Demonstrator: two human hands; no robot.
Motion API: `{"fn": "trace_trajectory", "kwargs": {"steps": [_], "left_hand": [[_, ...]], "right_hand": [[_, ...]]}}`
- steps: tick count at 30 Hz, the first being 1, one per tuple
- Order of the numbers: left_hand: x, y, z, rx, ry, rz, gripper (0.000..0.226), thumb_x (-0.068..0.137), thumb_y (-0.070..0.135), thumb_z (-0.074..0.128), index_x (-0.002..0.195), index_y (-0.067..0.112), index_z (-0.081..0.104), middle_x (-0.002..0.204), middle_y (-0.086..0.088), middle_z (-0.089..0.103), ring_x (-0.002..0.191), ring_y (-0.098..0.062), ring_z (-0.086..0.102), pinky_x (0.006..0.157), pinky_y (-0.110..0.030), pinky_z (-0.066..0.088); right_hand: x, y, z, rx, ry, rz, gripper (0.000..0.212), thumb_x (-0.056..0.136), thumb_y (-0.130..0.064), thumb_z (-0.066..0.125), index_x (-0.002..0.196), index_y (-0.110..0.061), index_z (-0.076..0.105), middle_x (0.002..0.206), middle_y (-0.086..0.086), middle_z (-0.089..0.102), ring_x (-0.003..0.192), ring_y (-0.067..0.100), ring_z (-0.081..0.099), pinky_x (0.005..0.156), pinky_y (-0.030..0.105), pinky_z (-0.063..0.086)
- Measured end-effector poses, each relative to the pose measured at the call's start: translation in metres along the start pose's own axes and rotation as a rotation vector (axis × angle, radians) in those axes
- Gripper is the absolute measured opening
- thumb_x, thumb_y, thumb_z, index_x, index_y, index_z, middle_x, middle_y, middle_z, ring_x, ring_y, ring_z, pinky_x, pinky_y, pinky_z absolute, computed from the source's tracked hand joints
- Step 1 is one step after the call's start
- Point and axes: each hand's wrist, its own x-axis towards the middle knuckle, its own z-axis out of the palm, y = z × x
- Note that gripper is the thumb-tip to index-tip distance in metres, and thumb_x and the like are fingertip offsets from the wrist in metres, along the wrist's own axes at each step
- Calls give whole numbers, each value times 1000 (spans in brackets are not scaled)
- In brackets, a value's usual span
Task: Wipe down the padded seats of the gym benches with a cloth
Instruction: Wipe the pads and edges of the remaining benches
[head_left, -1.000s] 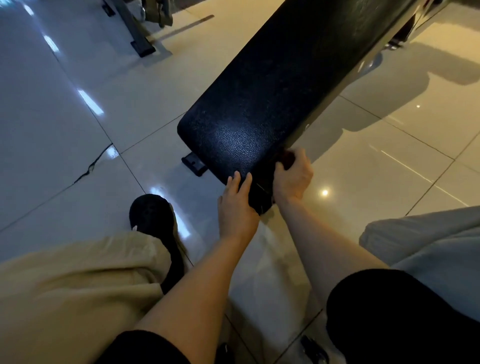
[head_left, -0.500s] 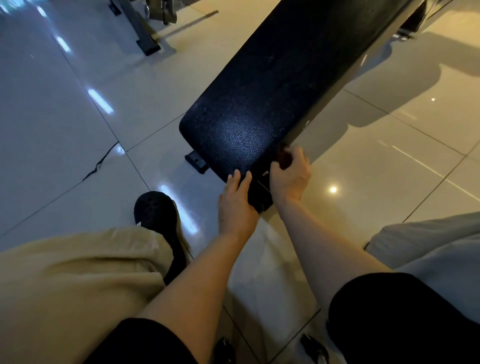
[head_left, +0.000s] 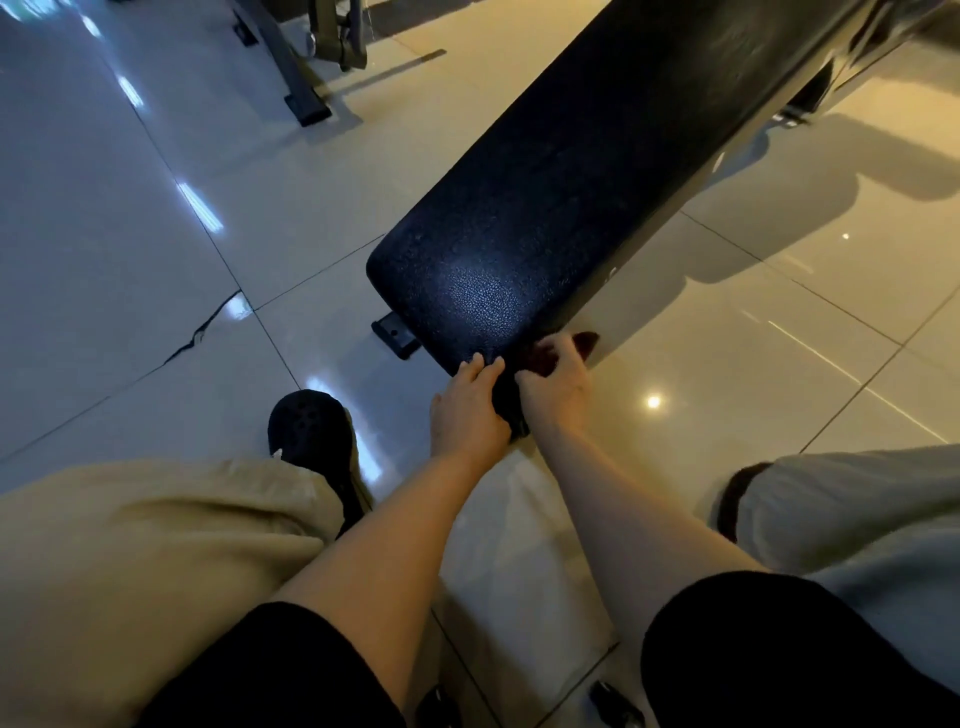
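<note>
Both of your hands work at the near end of the padded bench seat (head_left: 545, 228), which runs away from you toward the upper right above the tiled floor (head_left: 156, 260). Your left hand (head_left: 467, 410) rests on the end edge with fingers straight and held together, steadying it. Your right hand (head_left: 556, 384) curls its fingers round a dark reddish cloth (head_left: 584, 340) bunched at the near right corner of the pad. You look to be wiping the end and corner, so most of the long top surface probably remains. Next, carry the cloth up onto the top and sweep it along the length, keeping it flat under your palm, not bunched.
</note>
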Motion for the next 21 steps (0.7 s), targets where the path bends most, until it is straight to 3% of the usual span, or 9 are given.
{"fn": "trace_trajectory", "kwargs": {"steps": [3,7,9,12,17,21], "left_hand": [[2,4,-1,21,24,-1,63,89,7,55,148,19,35,157,-8,27,144,-24,25,112,-48,30],[3,8,9,-15,158,21,61,82,-1,56,141,12,46,148,-12,40,135,-28,39,107,-46,37],[1,9,15,-38,205,12,60,80,-5,54,138,10,48,145,-12,43,133,-29,41,105,-46,38],[0,7,16,-24,189,11,62,82,-3,54,141,11,45,148,-12,39,135,-28,37,107,-45,35],[-4,5,15,26,125,7,64,89,2,54,148,16,33,158,-9,23,145,-25,20,116,-38,21],[-5,8,16,22,127,-17,68,89,7,56,150,18,28,160,-5,18,147,-21,14,116,-36,19]], "right_hand": [[-9,13,-2,-107,-122,-77,23,79,2,61,93,-16,59,87,2,58,85,18,54,57,12,33],[25,5,-21,-15,192,-85,18,80,-7,67,93,-9,56,88,5,56,82,21,51,61,18,29],[28,2,-20,-9,231,-151,21,79,-6,68,96,-8,56,93,6,52,82,18,48,64,14,28],[22,7,-7,-40,146,-220,25,77,-1,64,99,-8,55,97,4,45,80,15,43,64,2,30],[35,22,-5,-30,85,9,26,81,0,60,104,-6,48,105,11,47,86,21,43,63,16,25],[5,16,9,28,164,-144,27,75,0,68,98,-2,53,99,6,44,80,16,43,67,12,27]]}}
